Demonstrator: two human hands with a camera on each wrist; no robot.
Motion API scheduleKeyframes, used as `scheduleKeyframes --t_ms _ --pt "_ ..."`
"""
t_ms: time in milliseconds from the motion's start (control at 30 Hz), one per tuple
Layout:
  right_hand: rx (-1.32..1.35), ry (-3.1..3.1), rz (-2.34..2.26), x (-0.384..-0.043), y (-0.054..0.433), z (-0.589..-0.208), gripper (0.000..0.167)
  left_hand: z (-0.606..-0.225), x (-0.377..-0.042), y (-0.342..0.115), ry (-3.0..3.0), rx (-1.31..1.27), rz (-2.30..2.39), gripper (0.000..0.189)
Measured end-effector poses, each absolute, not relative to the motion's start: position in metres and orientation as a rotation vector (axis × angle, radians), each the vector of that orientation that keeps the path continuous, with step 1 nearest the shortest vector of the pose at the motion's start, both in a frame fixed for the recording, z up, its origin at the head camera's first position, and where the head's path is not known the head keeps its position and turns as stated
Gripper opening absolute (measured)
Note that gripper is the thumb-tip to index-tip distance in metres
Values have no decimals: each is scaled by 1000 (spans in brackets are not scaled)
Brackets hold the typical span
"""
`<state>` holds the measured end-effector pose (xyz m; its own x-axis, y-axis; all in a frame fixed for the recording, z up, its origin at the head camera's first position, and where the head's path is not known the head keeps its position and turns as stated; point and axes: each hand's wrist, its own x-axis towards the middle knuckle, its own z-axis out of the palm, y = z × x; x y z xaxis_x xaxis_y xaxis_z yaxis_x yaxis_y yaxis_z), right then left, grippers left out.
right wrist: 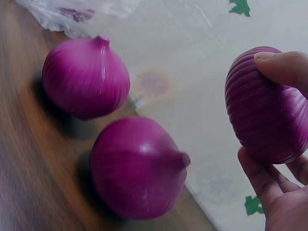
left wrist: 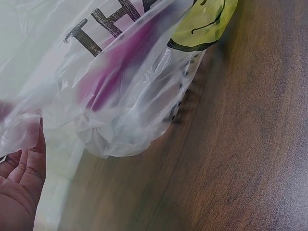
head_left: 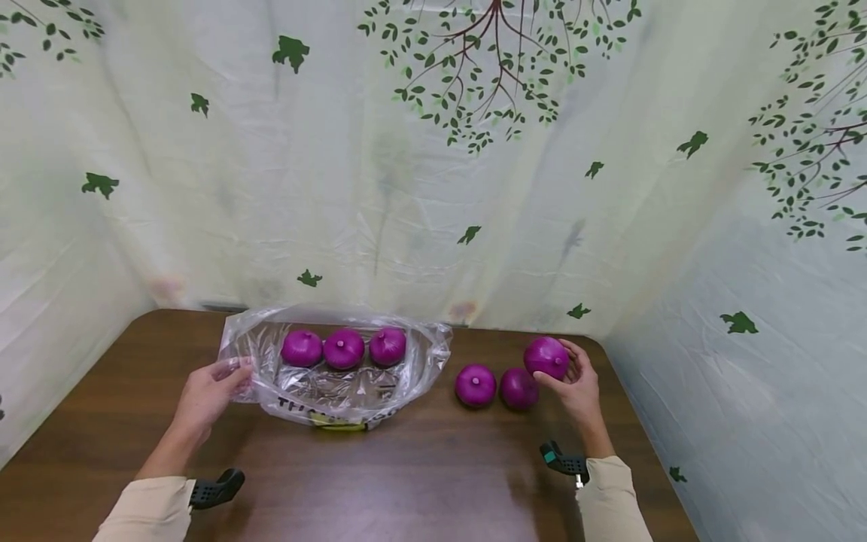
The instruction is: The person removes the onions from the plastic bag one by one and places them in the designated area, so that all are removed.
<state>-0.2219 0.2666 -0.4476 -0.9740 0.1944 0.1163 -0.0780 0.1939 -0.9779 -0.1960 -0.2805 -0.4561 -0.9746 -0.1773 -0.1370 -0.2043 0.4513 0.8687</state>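
My right hand [head_left: 579, 380] grips a purple onion [head_left: 546, 357] between thumb and fingers, held up over the table's right side. In the right wrist view the ribbed side of this onion [right wrist: 264, 106] shows under the thumb. Two more onions, one [head_left: 476, 385] upright and one [head_left: 519, 388] tipped over, lie on the table just left of that hand. The left hand [head_left: 210, 395] pinches the left edge of a clear plastic bag [head_left: 420, 376], whose mouth spreads wide. Three onions in a row, the middle one [head_left: 343, 348] among them, sit inside the bag.
A brown wooden table [head_left: 406, 482] carries everything. Behind it and at both sides hangs a pale curtain [head_left: 379, 188] with leaf prints, close against the table's back edge. Black lettering and a yellow smiley print [left wrist: 204, 24] mark the bag's front.
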Motion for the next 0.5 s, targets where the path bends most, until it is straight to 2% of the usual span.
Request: scheduleKeyframes --t_ms 133,500 --pt "-132 -2240 1844 -226 280 -466 76 -456 -198 -279 2667 -336 1636 62" --pt "-224 -2176 1853 -223 292 -479 78 -452 -199 -280 2638 -311 1732 60"
